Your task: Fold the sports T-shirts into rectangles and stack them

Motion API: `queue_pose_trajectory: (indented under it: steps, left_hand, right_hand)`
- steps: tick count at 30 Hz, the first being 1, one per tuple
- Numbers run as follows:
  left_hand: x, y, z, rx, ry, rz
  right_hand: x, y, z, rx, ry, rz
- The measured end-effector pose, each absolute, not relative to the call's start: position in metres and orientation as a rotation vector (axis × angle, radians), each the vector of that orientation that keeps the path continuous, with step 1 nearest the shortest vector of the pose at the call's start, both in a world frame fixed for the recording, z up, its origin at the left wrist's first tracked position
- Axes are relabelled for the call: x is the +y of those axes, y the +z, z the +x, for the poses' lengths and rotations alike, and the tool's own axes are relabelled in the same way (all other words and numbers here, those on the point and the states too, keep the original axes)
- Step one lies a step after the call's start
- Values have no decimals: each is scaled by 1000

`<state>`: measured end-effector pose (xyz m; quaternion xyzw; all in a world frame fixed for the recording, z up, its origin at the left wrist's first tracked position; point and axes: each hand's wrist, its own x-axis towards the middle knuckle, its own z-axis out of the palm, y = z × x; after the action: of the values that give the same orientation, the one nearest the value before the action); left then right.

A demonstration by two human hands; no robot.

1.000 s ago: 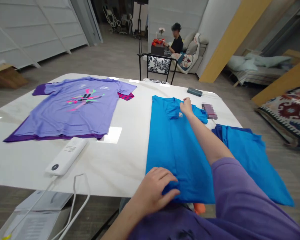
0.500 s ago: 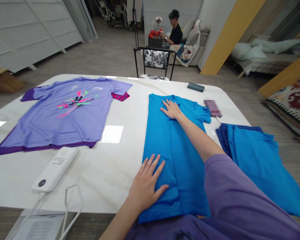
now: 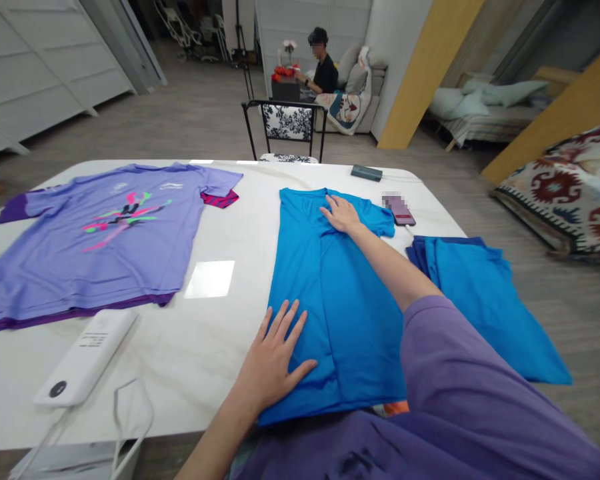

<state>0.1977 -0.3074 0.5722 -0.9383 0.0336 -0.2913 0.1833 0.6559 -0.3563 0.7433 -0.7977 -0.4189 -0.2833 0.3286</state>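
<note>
A blue T-shirt [image 3: 360, 313] lies on the white table, its left side folded inward so that a lengthwise edge runs down the middle. My left hand [image 3: 275, 357] rests flat on its lower left part, fingers spread. Near the collar, my right hand [image 3: 342, 213] lies on the fabric with the fingers stretched out. Neither hand grips anything. Right of it is a folded pile of blue and navy cloth [image 3: 485, 307]. To the left, a lavender T-shirt [image 3: 130, 247] with a colourful print is spread over a darker purple garment.
A white power bank [image 3: 87, 360] with a cable lies at the table's [image 3: 215, 380] front left. A phone [image 3: 400, 210] and a dark box-shaped device [image 3: 367, 173] are at the right rear. Beyond stands a chair [image 3: 287, 123]; a person [image 3: 325, 70] sits farther back.
The view has turned to the right, so everything appears shifted left. My right hand has slid slightly rightward from the collar's middle; my left hand stays on the lower part of the shirt.
</note>
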Motion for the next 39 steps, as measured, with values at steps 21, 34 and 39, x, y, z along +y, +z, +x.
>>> queue_pose_trajectory:
  steps: [21,34,39]
  left_hand:
    - [-505,487,349,643,-363,-2593]
    - [-506,513,314,435,-275,-3035]
    - [-477,559,254,437,-638,-3312]
  right_hand:
    - [-492,715,780,-789,-830,-2348]
    - [-500,769,764,-722,-501,-2004]
    - [-469,814,739,-774,-535,-1843]
